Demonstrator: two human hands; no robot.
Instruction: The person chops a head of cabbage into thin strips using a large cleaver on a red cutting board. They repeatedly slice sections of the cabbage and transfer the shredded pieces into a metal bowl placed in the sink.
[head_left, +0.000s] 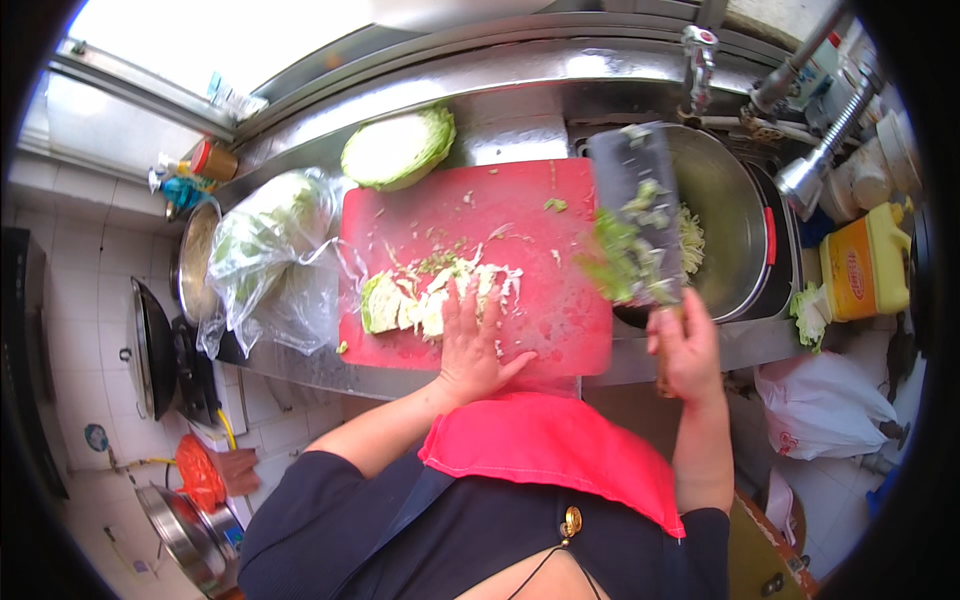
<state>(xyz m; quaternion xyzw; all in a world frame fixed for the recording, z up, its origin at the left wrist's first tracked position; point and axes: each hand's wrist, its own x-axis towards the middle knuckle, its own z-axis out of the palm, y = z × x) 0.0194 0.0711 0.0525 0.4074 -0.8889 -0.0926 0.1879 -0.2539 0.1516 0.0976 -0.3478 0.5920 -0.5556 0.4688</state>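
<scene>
My right hand (686, 345) grips the wooden handle of a broad-bladed cleaver (637, 161). Its blade reaches over the right edge of a red cutting board (540, 322) and the rim of a large steel pot (739, 300). Cabbage shreds (649, 199) lie on the blade, and a blurred green bunch of leaf (611, 251) is at its left edge. Fingers spread, my left hand (472, 345) rests flat against chopped cabbage (390, 304) on the board. More cabbage shreds (690, 244) show inside the pot, partly hidden by the cleaver.
A cut cabbage half (401, 150) sits behind the board. Left of it lies a cabbage in a clear plastic bag (274, 240), beside a metal bowl (199, 262). A tap (699, 67) and flexible spout (806, 180) overhang the sink area. A yellow jug (866, 262) stands right.
</scene>
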